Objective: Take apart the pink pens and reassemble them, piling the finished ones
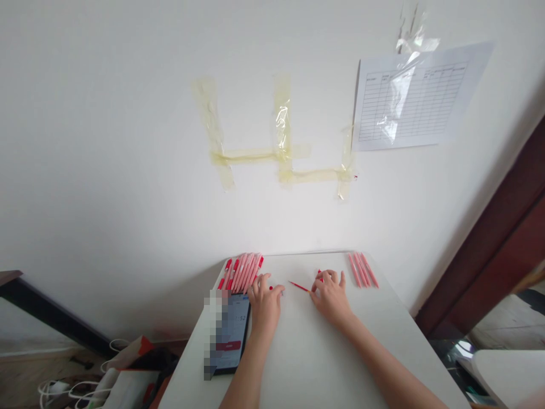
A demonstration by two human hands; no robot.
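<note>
My right hand point(331, 296) is closed, thumb and finger pinching the end of a thin red pen refill point(298, 286) whose tip points left. A red piece point(320, 275) shows beside its fingers, partly hidden by them. To the left, my left hand point(264, 298) rests low over the table with its thumb and index finger apart. A small red piece point(271, 288) lies between those fingers, apparently not gripped. Next to that hand stands a row of pink and red pens point(243, 272). Several pink pens point(363, 270) lie beyond my right hand.
A phone point(232, 332) lies on the white table point(306, 352) left of my left forearm. The table's far edge meets a white wall bearing yellowed tape point(283, 125) and a printed sheet point(409, 102). Cables point(85, 389) and boxes lie on the floor at left.
</note>
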